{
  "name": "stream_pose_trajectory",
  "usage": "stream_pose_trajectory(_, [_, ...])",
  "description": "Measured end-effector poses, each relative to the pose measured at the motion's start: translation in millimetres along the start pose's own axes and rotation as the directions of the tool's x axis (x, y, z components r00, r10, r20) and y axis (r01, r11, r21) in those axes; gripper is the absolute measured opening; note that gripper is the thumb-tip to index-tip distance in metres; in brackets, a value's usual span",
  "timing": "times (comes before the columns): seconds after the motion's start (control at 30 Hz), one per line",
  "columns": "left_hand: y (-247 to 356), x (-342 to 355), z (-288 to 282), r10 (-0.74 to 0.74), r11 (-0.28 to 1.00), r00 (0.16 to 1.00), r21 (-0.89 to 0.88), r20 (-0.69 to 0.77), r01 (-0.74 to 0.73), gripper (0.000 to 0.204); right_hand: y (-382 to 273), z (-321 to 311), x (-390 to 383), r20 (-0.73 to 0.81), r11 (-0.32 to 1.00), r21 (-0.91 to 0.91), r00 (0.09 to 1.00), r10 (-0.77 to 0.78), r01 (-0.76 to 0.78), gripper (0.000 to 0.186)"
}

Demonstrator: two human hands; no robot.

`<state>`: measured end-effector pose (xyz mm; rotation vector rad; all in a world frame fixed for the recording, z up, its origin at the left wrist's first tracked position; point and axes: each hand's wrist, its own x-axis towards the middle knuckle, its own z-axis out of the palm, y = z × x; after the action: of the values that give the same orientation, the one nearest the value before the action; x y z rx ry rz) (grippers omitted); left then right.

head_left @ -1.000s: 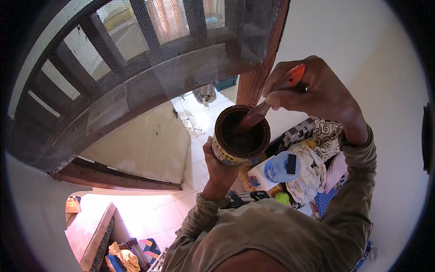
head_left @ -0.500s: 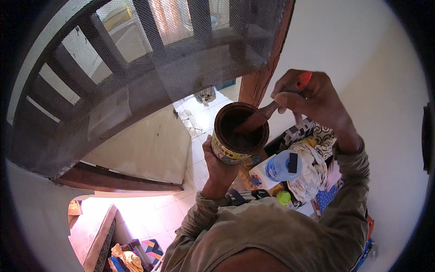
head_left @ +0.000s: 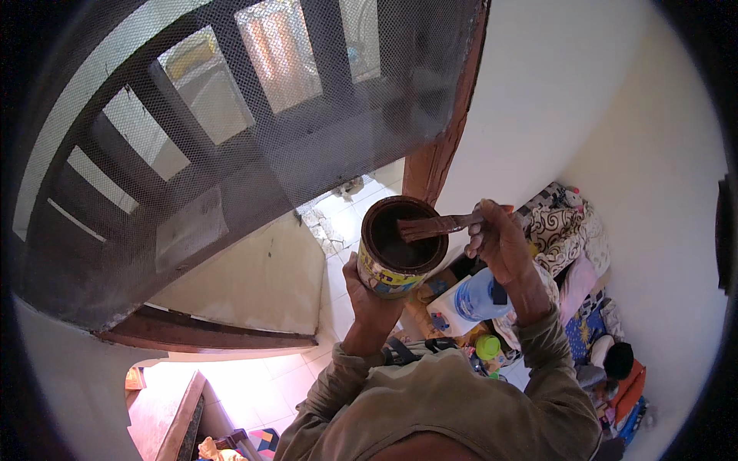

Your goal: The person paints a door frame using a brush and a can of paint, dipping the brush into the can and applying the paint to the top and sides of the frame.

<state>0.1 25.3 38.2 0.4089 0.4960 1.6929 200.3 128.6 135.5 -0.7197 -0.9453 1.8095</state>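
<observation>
My left hand point(head_left: 372, 301) is wrapped round the lower side of a paint can point(head_left: 393, 283), which has a colourful label and a brown-stained rim. Dark brown paint point(head_left: 392, 250) shows inside the can. In my right hand point(head_left: 500, 244) I grip a paintbrush point(head_left: 438, 225) by its handle. The brush lies nearly level over the can's right rim, and its brown-coated bristles are inside the opening. Whether the bristle tips touch the paint, I cannot tell.
A dark slatted frame with mesh point(head_left: 254, 146) spans the upper left. A brown wooden post point(head_left: 429, 169) meets the white wall point(head_left: 530, 100). Below right are a blue water bottle point(head_left: 473, 298), a green container point(head_left: 487, 346) and piled cloths point(head_left: 561, 238). Tiled floor point(head_left: 338, 284) lies far below.
My right hand has moved down and left, tipping the brush from a steep slant to nearly level. The can has shifted slightly down in view, still in my left hand.
</observation>
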Motion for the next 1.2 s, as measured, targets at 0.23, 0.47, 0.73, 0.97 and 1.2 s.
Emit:
stream_pose_trajectory(0.23, [7.9,-3.9,4.5,-0.183,0.907,0.981,-0.377,0.056,0.191,0.056,20.1,-6.2,-5.8,0.082,0.977,0.212,0.997,0.005,-0.023,0.025])
stream_pose_trajectory(0.47, [10.9,-7.9,3.5,-0.123,0.975,0.991,-0.180,0.052,0.130,0.069,37.5,-10.7,-9.4,0.311,0.986,0.152,0.943,-0.118,0.073,0.060])
stream_pose_trajectory(0.73, [17.3,5.8,12.7,-0.028,0.997,0.998,0.069,0.054,0.024,0.057,54.8,24.8,-14.0,0.268,0.810,0.314,0.773,-0.576,0.495,0.028])
stream_pose_trajectory(0.97, [41.3,-9.5,71.2,-0.024,0.999,1.000,0.022,-0.008,0.024,0.069,17.2,39.3,-31.4,0.489,0.249,-0.304,0.375,-0.788,0.920,0.028])
stream_pose_trajectory(1.2, [37.6,-7.0,52.0,-0.055,0.997,0.991,0.056,0.125,0.048,0.066,-39.6,58.3,-4.1,0.375,0.000,-0.509,0.222,-0.900,0.861,0.022])
